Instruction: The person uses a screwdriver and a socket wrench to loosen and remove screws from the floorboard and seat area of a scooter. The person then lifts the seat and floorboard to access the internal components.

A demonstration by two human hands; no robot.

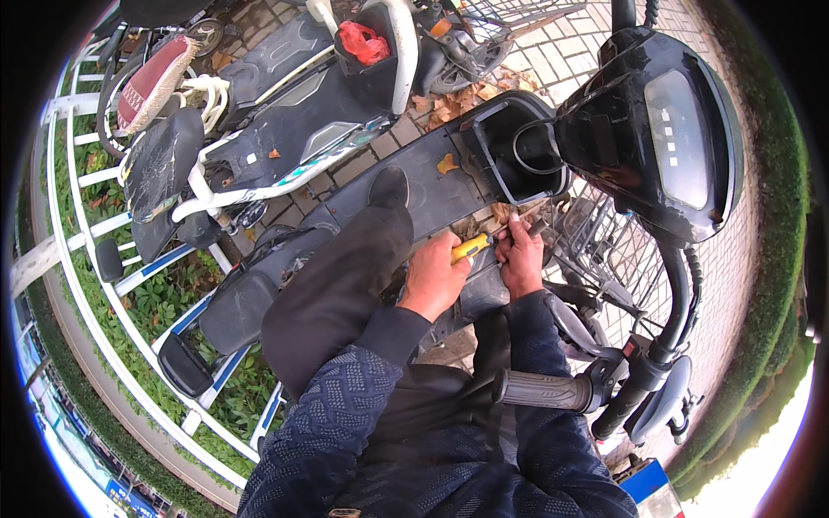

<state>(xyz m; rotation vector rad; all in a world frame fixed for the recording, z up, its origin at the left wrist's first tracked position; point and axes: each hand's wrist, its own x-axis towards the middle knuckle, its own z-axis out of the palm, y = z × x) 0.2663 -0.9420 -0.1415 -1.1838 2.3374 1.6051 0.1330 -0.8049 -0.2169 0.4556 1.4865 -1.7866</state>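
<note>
My left hand is closed around a yellow-handled tool with a dark end; its exact kind does not show. The dark end points right, toward my right hand. That hand's fingers are pinched together close to the tool's end, and what they hold is too small to make out. Both hands are over the near side of the electric scooter's dark footboard, below its open front compartment. My left foot rests on the footboard.
To the right are the scooter's black display housing, ribbed handlebar grip and wire basket. Another scooter with a white frame stands at upper left, with a red plastic bag in it. White railing runs along the left.
</note>
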